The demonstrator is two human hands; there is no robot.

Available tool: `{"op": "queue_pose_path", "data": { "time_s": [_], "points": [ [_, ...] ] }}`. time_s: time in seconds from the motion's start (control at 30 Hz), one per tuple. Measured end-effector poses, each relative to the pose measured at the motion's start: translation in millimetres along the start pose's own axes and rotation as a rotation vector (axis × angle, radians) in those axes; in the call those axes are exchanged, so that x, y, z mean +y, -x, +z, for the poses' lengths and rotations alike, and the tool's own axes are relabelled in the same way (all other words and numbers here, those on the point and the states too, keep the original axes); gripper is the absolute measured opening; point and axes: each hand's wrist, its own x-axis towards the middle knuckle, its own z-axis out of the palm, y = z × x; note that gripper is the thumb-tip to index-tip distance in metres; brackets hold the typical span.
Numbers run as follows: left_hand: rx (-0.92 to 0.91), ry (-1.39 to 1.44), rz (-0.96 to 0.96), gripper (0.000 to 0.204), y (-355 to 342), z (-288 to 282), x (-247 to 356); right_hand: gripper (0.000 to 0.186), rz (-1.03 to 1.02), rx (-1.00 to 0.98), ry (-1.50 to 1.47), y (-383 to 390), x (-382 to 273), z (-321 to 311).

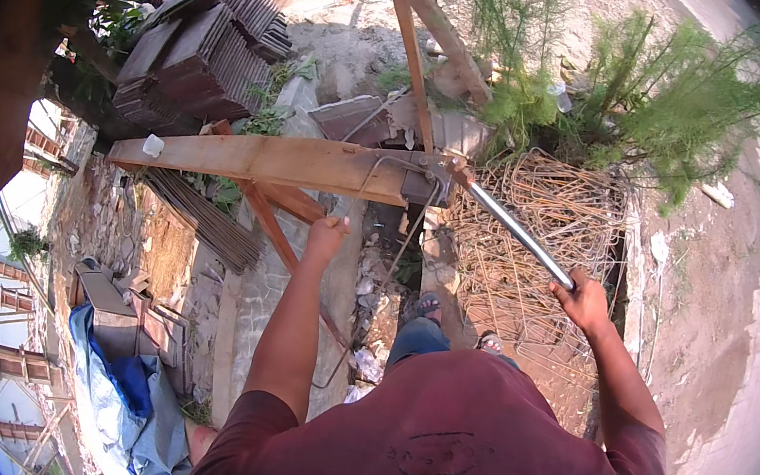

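My right hand [583, 302] grips the near end of a silvery pipe handle [523, 231]. Its rusty far end meets a dark metal fitting [422, 183] at the right end of a wooden beam [264, 157]. A thin bent steel rod [405, 249] passes over this fitting. One arm of it slants down in front of me to a hooked end; another curves left toward my other hand. My left hand [328, 238] is closed below the beam, apparently around that rod, though the fingers partly hide the contact.
Beneath the pipe lies a heap of rusty bent rods [535, 251]. Straight rods [201, 216] lie left, below stacked dark tiles [195, 62]. Wooden braces [277, 237] support the beam. Feathery green plants [636, 99] grow at the far right. A blue tarp [125, 396] lies lower left.
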Motion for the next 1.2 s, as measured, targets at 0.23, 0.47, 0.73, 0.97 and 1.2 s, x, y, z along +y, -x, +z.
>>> {"op": "queue_pose_path", "data": {
  "time_s": [0.23, 0.47, 0.73, 0.97, 1.2],
  "points": [
    [-0.001, -0.118, -0.029, 0.034, 26.4, -17.9, 51.0, 0.046, 0.052, -0.048, -0.207, 2.5, -38.2, 43.3],
    [-0.127, 0.067, -0.204, 0.034, 20.8, -22.0, 43.2, 0.046, 0.110, -0.065, -1.066, -19.0, -50.5, 150.6],
    [-0.138, 0.104, -0.246, 0.033, 26.9, -22.3, 51.9, 0.051, 0.153, -0.018, -0.976, -34.4, -87.4, 182.9],
    [-0.116, 0.068, -0.216, 0.034, 25.8, -19.5, 51.4, 0.038, 0.033, -0.121, -0.838, -17.2, -110.5, 169.8],
    [-0.124, 0.060, -0.225, 0.035, 28.4, -21.0, 34.9, 0.047, 0.156, -0.229, -1.104, -13.9, -123.5, 188.0]
  ]
}}
